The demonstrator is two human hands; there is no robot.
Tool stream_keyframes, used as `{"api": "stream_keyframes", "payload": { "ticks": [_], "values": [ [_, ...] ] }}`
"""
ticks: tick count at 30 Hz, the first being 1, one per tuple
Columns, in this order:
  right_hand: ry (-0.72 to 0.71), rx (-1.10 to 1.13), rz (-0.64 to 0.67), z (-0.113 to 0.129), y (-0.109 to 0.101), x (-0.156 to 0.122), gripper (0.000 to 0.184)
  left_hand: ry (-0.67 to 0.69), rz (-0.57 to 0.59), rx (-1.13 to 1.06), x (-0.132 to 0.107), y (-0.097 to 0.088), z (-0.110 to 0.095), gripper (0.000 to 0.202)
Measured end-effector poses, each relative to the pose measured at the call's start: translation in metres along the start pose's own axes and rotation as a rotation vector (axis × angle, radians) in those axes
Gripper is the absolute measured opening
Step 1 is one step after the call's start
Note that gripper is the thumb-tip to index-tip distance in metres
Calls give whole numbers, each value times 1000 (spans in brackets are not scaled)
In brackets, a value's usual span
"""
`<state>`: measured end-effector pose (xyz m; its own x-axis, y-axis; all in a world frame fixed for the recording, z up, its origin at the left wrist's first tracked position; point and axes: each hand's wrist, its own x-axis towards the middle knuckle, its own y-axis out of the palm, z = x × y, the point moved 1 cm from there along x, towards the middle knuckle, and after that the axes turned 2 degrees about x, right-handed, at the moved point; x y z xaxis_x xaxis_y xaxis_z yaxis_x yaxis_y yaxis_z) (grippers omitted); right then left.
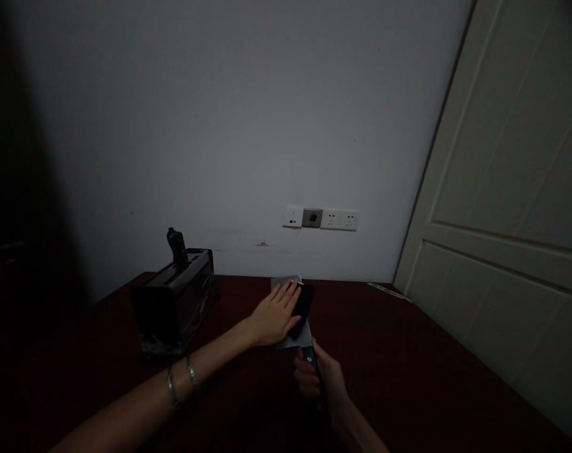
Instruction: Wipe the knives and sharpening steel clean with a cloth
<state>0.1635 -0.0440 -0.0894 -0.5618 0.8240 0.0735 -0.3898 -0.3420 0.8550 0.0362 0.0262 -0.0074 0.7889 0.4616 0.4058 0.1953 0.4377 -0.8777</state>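
Where the dark red table (361, 327) runs back to the wall (229, 138) at far L, a dark box-shaped holder (156, 314) stands w/ a black upright handle (176, 246) sticking out of its top; some shiny wrap shows round its lower part. Next comes the L forearm, angled up from the bottom edge, w/ two bracelets (190, 371) near the wrist. L hand (272, 318) is spread flat, fingers straight & thumb apart, palm down on a black flat piece (305, 301) — not curled round it, as far as shows. That piece lies on the broad blade of a cleaver (292, 341), roughly mid-table, blade pointing away toward the wall. Above, on the wall, a row of socket plates (340, 219) incl. one grey unit (313, 218). R hand (331, 375) is closed round the cleaver's black handle, just below the blade — fingers wrapped, thumb along the side. Farther R, a thin pale strip (389, 292) lies nr the table's back edge, then a pale panelled door (498, 251) fills the side.
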Motion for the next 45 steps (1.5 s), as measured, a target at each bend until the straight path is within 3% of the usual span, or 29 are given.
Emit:
{"api": "stream_keyframes", "payload": {
  "ticks": [4,10,16,22,29,35,42,45],
  "values": [
    [11,-9,4,0,-1,0,40,80,-4,-11,-4,-1,-11,60],
    [-1,-11,8,-5,1,1,35,-131,10,39,5,0,7,58],
    [55,-10,29,-6,2,0,41,35,-16,19,-4,-1,-15,60],
    [64,57,34,-11,6,0,34,-163,-10,72,11,-1,12,57],
    [16,50,30,-7,5,-1,34,-9,-6,102,0,7,-12,60],
    [76,59,1,-19,1,2,33,-246,11,130,20,14,20,59],
    [25,50,8,-13,-1,1,34,-104,-81,141,-1,20,-18,59],
    [43,51,30,-19,1,1,34,-155,-69,142,-2,19,-8,59]
  ]
}}
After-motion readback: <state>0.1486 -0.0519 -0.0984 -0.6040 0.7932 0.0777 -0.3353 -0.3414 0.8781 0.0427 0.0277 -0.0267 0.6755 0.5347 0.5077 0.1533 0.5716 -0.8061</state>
